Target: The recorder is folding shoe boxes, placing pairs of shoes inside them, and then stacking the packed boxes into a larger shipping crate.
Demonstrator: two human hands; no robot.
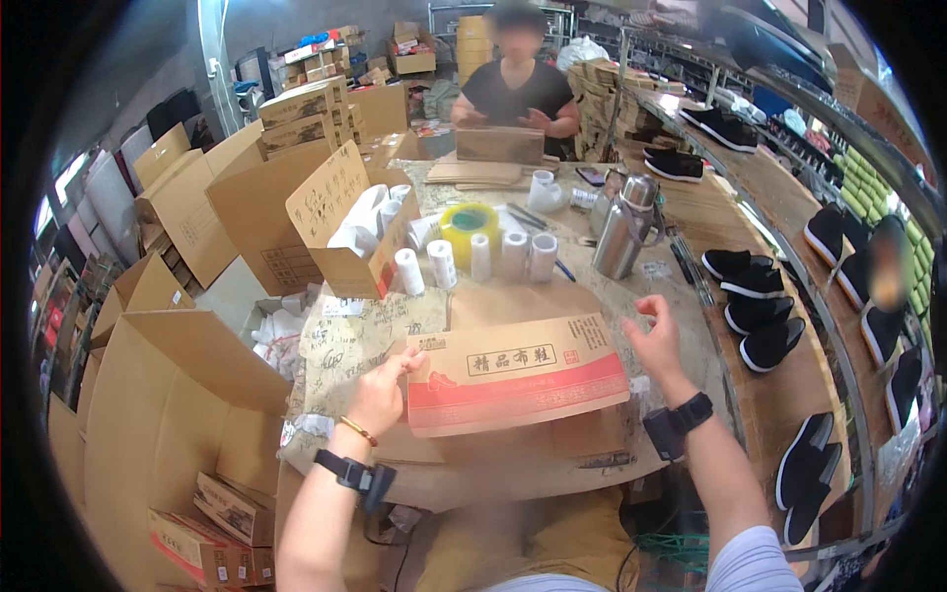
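A brown cardboard shoebox (518,390) with a red printed band is held tilted above the table in front of me. I cannot tell whether it is folded flat or made up. My left hand (379,391) pinches its left end between thumb and fingers. To the right of the box, my right hand (655,340) is apart from it, thumb and fingers spread, holding nothing. More brown cardboard (523,304) lies on the table behind the shoebox. Beyond that stand several white label rolls (480,259) and a roll of yellow tape (470,233).
An open carton (340,222) holding white rolls sits at the table's far left. A steel flask (623,235) stands at the far right. Black shoes (772,343) line the rack on the right. Large cartons (178,395) fill the left. A person (518,94) works across the table.
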